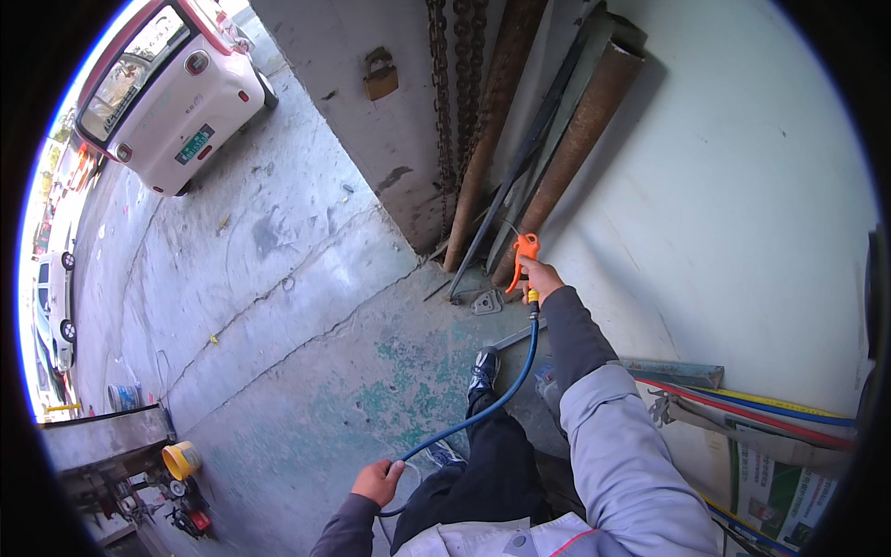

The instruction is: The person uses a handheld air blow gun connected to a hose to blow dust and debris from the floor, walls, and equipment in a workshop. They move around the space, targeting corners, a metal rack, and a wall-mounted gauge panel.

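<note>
My right hand is wrapped round an orange air blow gun, held out toward the corner where rusty pipes lean. A blue air hose runs from the yellow fitting under the gun, curving down and left across my legs. Near its lower end my left hand is closed round the hose. Just past the gun stand a thick rusty pipe, a thinner rusty pipe and a dark metal bar. A small grey metal piece lies on the floor beside them.
A padlock and rusty chains hang on the grey pillar. White wall borders the right, with red, yellow and blue hoses below. A white van stands outside. At lower left are a workbench and a yellow bucket.
</note>
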Demonstrator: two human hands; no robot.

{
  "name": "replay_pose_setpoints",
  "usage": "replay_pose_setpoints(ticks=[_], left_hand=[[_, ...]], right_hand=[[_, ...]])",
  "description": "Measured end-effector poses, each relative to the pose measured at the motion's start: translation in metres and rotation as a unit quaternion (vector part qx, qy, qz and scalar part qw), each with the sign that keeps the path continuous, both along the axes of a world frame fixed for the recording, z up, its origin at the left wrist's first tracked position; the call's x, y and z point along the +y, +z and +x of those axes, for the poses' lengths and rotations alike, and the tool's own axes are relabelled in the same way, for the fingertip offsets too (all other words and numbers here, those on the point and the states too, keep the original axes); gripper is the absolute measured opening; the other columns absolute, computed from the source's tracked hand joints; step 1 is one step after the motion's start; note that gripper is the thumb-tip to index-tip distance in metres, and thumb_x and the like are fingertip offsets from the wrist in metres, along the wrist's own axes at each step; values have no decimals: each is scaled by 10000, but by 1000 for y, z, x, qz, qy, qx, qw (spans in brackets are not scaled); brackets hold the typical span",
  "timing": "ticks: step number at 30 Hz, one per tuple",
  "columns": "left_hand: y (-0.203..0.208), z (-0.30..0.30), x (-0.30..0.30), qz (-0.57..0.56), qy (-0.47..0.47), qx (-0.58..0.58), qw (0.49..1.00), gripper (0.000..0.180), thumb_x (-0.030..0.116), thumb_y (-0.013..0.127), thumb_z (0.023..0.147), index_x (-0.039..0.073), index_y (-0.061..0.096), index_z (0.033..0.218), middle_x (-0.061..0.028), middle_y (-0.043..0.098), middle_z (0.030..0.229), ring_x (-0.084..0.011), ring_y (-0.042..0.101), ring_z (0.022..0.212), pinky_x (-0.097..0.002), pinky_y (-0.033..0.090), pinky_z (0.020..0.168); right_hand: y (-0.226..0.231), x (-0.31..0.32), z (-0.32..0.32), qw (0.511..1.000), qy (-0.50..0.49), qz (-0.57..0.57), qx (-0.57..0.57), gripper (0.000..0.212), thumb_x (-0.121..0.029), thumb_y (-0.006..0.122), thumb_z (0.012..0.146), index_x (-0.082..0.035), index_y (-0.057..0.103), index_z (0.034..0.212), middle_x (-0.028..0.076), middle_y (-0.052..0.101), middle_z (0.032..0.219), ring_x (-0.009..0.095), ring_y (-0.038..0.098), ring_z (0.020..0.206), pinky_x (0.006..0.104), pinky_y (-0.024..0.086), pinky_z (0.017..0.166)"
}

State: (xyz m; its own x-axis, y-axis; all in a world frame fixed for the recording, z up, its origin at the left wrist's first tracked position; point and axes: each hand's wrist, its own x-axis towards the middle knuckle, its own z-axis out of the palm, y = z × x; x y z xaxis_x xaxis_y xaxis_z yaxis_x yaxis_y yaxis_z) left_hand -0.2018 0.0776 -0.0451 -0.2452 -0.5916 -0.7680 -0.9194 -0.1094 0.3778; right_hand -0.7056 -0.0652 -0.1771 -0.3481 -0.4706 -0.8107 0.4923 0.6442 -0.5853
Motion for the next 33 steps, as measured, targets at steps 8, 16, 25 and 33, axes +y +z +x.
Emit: replay_pose_setpoints(ticks=[8,16,25,33], left_hand=[[0,18,-16,54,38,-43,997,573,508,506,981,-20,642,807,-250,614,720,-422,610,702,-483,456,653],[-8,-1,-3,86,45,-10,995,556,498,517,981,-20,652,833,-252,626,734,-437,623,737,-481,469,666],[-7,4,1,108,52,-18,993,547,502,508,986,-13,668,893,-245,632,739,-427,629,736,-476,474,674],[-10,7,5,85,29,-10,996,564,521,501,980,-14,654,884,-260,639,767,-452,629,781,-490,473,691]], right_hand=[[-20,-15,26,970,137,55,193,483,-448,498,990,8,593,863,120,666,708,201,591,496,359,493,473],[-34,-38,18,835,359,140,392,492,-391,435,969,33,684,1004,254,693,959,384,676,951,459,541,833],[-75,-4,15,876,306,164,336,469,-371,433,985,35,635,866,133,673,672,248,667,579,388,551,609],[-52,9,22,936,254,116,216,471,-403,477,996,32,623,886,127,667,673,233,648,556,383,536,587]])
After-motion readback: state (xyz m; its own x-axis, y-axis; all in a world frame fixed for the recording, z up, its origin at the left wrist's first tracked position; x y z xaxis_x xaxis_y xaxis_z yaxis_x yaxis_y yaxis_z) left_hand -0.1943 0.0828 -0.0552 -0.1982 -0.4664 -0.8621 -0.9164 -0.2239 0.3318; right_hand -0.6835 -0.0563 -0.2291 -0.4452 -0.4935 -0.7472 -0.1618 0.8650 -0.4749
